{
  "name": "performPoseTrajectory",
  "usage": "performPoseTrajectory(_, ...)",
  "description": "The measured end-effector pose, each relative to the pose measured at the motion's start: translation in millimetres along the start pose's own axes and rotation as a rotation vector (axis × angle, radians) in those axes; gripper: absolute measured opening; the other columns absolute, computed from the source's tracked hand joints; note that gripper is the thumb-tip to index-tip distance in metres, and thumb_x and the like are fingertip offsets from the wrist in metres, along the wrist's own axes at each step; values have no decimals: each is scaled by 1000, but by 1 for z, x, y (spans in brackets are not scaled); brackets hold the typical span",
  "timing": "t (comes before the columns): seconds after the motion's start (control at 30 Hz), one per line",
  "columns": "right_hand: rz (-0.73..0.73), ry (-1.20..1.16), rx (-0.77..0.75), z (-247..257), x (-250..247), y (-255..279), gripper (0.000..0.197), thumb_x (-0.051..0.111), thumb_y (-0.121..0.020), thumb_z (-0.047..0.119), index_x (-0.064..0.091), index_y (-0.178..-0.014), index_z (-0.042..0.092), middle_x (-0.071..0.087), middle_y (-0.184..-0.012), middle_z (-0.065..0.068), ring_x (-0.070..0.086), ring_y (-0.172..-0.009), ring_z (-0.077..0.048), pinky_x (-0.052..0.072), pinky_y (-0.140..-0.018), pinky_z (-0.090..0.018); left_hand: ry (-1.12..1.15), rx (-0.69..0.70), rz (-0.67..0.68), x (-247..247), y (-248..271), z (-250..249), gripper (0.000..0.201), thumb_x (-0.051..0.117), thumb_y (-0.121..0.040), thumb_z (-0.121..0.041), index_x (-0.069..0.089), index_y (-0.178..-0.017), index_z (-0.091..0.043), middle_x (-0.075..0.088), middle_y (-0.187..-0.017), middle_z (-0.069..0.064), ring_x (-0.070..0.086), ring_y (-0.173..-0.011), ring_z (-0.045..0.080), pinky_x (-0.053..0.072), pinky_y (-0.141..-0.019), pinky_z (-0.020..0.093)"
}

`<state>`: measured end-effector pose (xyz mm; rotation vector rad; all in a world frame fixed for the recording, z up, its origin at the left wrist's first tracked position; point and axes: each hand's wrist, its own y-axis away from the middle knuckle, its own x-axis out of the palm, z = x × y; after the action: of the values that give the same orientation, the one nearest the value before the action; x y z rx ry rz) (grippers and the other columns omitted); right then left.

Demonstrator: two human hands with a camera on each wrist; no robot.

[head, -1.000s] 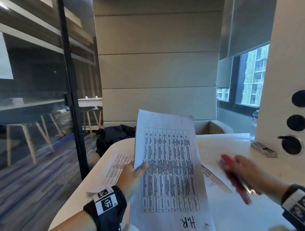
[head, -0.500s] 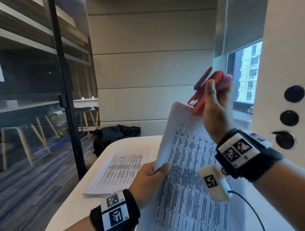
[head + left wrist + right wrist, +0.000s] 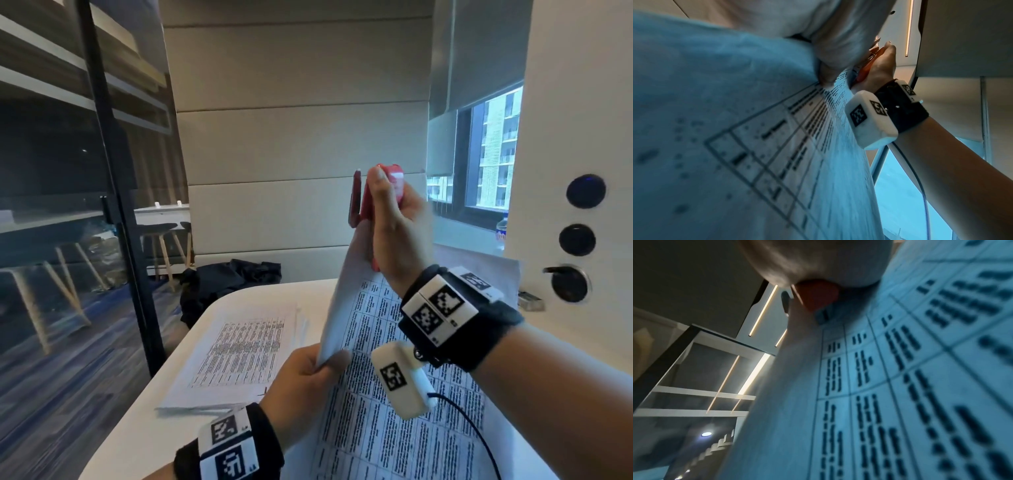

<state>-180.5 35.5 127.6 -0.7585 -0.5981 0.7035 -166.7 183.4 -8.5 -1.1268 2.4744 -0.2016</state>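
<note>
I am gripping a red stapler (image 3: 390, 180) in my right hand (image 3: 394, 236), my fingers (image 3: 407, 209) clamping round its body and my thumb lying along its side. It is standing upright in the air above the bench (image 3: 144, 431), its two arms parting a little. The top corner of a sheet (image 3: 376, 428) is poking up between them. The sheet is white and is carrying a dense table of small black text in ruled boxes. It is tilting up towards the stapler and curling along its left edge. I cannot tell whether more sheets are lying behind it. My left hand (image 3: 301, 383) is pinching that left edge lower down, thumb pressing on the printed face.

The bench is white with a rounded corner. A loose stack of papers (image 3: 236, 359) with the same kind of table is lying flat on it, left of my left hand. Beyond the bench a black cloth heap (image 3: 226, 281) is lying below a pale padded wall (image 3: 301, 144). A black-framed glass wall (image 3: 51, 240) is running along the left, with stools (image 3: 164, 240) showing behind it. On the right a window (image 3: 493, 147) is showing buildings outside.
</note>
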Motion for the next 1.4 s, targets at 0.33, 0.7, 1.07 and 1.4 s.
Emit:
performPoseTrajectory(0.33,-319,-21,238,-10,-58,-30,49,62,-74,44,59,-101,4,66,-76,-6,62,-63,-17,52,-59,-33,-89,-135,-76,-40,-18,9,41,53,-95,-37,52,-68,-6,49,-57,3,45,-50,16,39,-52,19)
performPoseTrajectory(0.7,468,719,630,-43,-86,50,21,71,-83,19,53,-90,11,60,-74,-9,55,-58,-21,40,-53,-29,-421,-460,-399,-158,-93,37,15,58,-93,-22,60,-92,-7,60,-87,8,52,-65,16,37,-52,22)
performPoseTrajectory(1.07,1458,916,720,-57,-82,118,34,68,-82,27,55,-110,43,65,-102,15,63,-89,-1,49,-78,-18,-717,-631,-330,-203,-120,96,22,57,-94,-22,62,-97,-1,60,-81,8,55,-71,24,43,-58,27)
performPoseTrajectory(1.4,1558,1082,537,-50,-75,122,37,70,-75,24,61,-110,31,52,-106,8,56,-92,-13,48,-77,-26,-1263,-641,305,-169,-119,121,60,66,-87,-38,46,-142,-23,39,-150,3,41,-135,23,34,-109,29)
